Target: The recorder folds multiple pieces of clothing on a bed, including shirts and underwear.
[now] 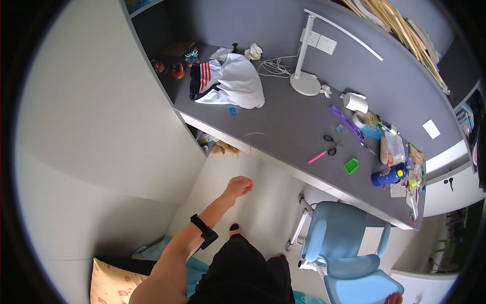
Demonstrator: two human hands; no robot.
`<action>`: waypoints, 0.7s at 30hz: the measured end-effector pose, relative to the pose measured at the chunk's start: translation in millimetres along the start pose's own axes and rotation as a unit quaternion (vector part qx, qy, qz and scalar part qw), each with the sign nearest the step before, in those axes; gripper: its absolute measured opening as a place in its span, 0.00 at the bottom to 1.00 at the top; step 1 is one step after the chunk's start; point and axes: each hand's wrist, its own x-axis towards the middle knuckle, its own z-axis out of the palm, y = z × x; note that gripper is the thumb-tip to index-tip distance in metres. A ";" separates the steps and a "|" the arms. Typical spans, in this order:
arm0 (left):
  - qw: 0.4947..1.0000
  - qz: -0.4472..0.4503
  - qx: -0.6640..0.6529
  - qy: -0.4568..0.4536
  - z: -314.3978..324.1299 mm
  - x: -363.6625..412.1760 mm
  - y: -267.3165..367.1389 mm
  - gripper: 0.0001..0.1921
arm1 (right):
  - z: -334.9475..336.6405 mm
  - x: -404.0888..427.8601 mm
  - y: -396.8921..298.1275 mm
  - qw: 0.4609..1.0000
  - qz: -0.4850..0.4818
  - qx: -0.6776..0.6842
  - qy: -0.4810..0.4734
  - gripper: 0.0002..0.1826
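My left hand [239,187] reaches out over the pale floor, in front of the grey desk [284,125]. Its fingers are loosely curled together and I see nothing in them. A black strap with a small device [205,232] is around that forearm. Only the fingertips of my right hand [394,298] show, at the bottom right edge. They overlap the light-blue swivel chair [338,224] in the view; whether they touch it I cannot tell. On the desk's left part lies a crumpled white garment [241,81] with a dark, red-striped part.
A white desk lamp [305,83] stands at the back. Scissors [331,145], a green tray [351,166], a purple ruler [346,122], a toilet roll [355,102] and a blue bottle [389,174] lie rightward. A patterned yellow cushion [114,283] is at lower left.
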 end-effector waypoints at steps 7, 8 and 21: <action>0.996 0.030 -0.058 0.054 -71.7 15.3 54.5 0.07 | 317.6 -77.8 -80.0 0.877 0.084 0.248 -0.402 0.12; 0.995 0.021 -0.073 0.066 -79.9 14.7 55.6 0.07 | 364.8 -79.6 -82.2 0.823 0.042 0.259 -0.504 0.13; 0.936 0.060 -0.223 0.264 -138.5 -41.8 52.4 0.08 | 835.5 -164.0 -131.8 0.850 -0.301 -0.168 -0.398 0.33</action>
